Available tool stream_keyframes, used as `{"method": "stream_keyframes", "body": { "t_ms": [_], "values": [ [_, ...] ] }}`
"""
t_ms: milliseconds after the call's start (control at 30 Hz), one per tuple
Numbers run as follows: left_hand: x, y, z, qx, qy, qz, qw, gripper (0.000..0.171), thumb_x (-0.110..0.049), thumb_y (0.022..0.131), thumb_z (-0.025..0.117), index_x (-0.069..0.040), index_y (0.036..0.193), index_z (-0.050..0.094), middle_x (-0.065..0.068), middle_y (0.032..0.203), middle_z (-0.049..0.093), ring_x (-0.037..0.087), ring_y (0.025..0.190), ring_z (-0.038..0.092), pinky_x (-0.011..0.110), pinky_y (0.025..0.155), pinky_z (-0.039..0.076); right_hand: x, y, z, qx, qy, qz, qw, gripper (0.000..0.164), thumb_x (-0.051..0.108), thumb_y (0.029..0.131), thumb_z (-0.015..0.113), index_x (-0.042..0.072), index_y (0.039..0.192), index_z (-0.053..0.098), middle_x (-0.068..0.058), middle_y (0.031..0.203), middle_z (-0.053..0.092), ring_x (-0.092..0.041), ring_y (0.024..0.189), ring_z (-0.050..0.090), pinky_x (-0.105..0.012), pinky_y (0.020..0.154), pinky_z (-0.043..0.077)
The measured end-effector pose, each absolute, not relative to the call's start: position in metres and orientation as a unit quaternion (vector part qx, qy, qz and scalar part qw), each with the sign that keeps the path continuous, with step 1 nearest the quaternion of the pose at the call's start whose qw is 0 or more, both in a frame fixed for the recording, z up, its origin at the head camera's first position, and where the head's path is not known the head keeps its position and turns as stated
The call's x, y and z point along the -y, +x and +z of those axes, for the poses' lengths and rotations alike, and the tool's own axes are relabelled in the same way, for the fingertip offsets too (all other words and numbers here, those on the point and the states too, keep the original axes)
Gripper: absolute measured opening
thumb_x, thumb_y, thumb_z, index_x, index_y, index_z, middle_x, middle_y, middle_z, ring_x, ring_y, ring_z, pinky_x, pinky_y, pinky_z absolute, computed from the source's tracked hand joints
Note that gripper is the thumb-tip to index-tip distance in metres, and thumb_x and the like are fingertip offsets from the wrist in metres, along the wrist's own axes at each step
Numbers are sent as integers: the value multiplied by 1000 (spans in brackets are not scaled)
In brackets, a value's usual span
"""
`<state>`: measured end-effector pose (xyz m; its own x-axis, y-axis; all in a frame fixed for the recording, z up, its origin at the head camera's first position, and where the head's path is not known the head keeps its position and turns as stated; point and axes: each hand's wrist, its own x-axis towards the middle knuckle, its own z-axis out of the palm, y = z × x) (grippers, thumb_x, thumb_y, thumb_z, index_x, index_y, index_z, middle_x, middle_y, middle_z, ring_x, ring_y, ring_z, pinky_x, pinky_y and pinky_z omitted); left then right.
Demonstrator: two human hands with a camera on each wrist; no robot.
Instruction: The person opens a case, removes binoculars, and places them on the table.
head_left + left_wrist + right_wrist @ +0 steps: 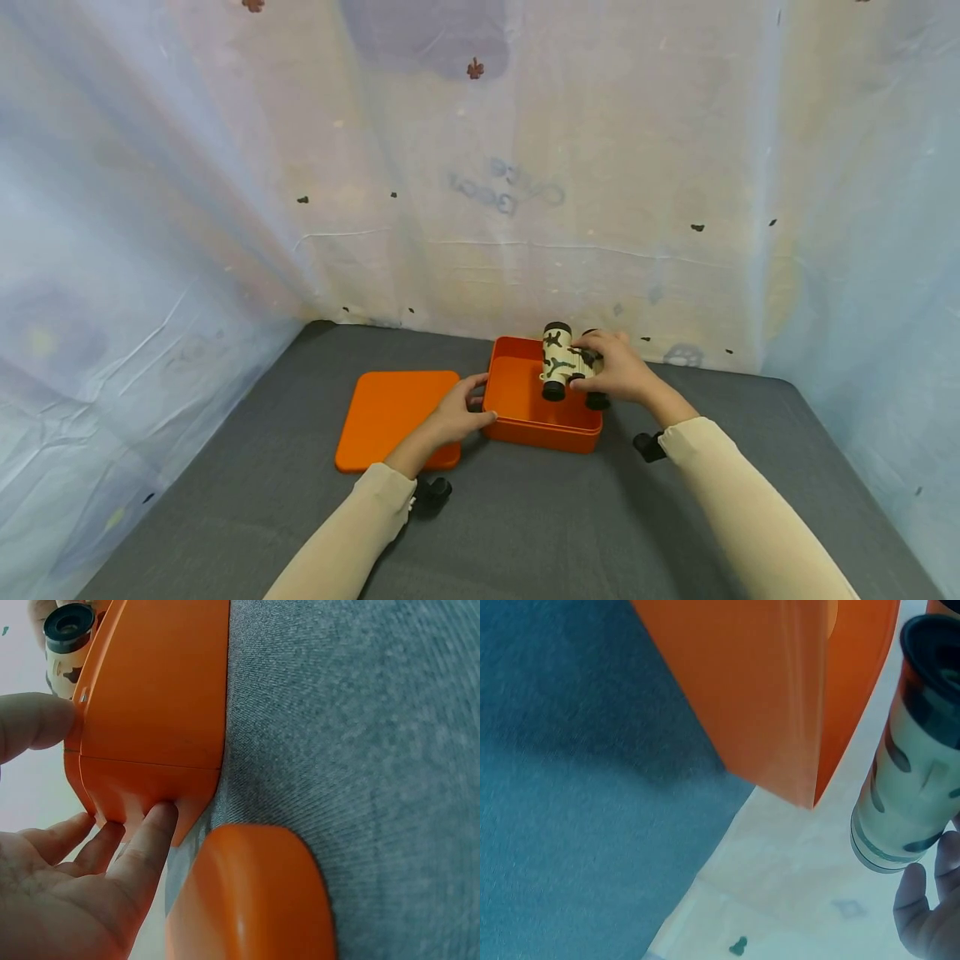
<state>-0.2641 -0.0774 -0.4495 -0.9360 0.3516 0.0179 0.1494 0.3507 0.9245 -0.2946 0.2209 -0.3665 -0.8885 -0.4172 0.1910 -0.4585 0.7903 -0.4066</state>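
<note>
My right hand (618, 368) grips a pair of binoculars (557, 360) in camouflage pattern with black end caps, tilted above the right part of an open orange box (540, 435). Thumb and fingers are over the middle of the binoculars. The right wrist view shows one barrel (911, 784) close up, beyond the box's wall. At the box's left end, my left hand (456, 414) holds the corner. Its thumb (34, 724) lies at the rim and its fingertips press the end wall. The visible part of the box's floor is bare orange.
A flat orange lid (393, 417) with rounded corners lies on the grey cloth-covered table (540, 533), left of the box and partly under my left forearm. A pale patterned sheet (570, 208) hangs behind the table and at both sides.
</note>
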Motion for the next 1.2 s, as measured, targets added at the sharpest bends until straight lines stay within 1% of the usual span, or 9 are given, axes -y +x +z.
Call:
{"method": "stream_keyframes", "body": {
  "t_ms": [167,333,567,733,867,1033,1100,1200],
  "values": [
    [77,-265,-451,-818,157,546,92,69,-14,90,67,-7,150,32,13,153,34,36,131,47,46,97,51,-229,-293,-366,946,233,217,54,66,31,74,83,8,131,59,-15,132,56,-34,114,46,-52,93,37],
    [77,-265,-450,-819,155,545,96,69,-14,90,66,-8,150,32,12,153,33,36,132,46,47,98,50,-237,-291,-365,951,224,207,55,66,31,75,82,8,131,58,-14,133,55,-35,118,45,-53,97,35],
    [78,-265,-449,-817,153,548,94,69,-14,90,67,-9,150,32,12,153,34,36,132,46,47,99,49,-250,-286,-363,954,216,197,60,67,32,75,82,6,132,58,-18,134,53,-35,113,43,-51,90,36],
    [78,-266,-451,-817,155,548,94,69,-14,90,67,-9,150,32,12,154,33,36,133,45,48,99,49,-259,-284,-362,958,206,192,56,68,33,75,83,6,132,57,-18,136,51,-37,115,41,-53,89,37],
    [78,-265,-450,-819,156,544,94,70,-14,90,67,-8,150,32,13,153,34,36,132,46,48,100,49,-266,-281,-362,959,202,189,60,69,35,74,83,5,131,58,-19,135,52,-38,113,40,-54,85,38],
    [77,-264,-450,-819,155,545,95,69,-15,90,67,-8,150,32,12,154,33,36,133,45,48,100,48,-275,-278,-363,963,193,180,60,67,35,76,81,6,132,57,-18,135,52,-39,115,39,-55,88,37],
    [77,-264,-450,-819,152,545,97,69,-16,91,67,-10,150,32,11,154,33,35,133,45,48,100,48,-279,-277,-363,963,191,178,61,67,34,76,81,5,131,58,-19,134,53,-40,116,40,-56,88,36],
    [77,-264,-451,-821,153,542,95,69,-18,90,67,-11,150,33,11,154,34,35,133,46,48,99,49,-285,-275,-364,964,187,177,61,66,34,76,81,5,131,58,-20,134,53,-40,114,40,-56,86,36]
  ]
}}
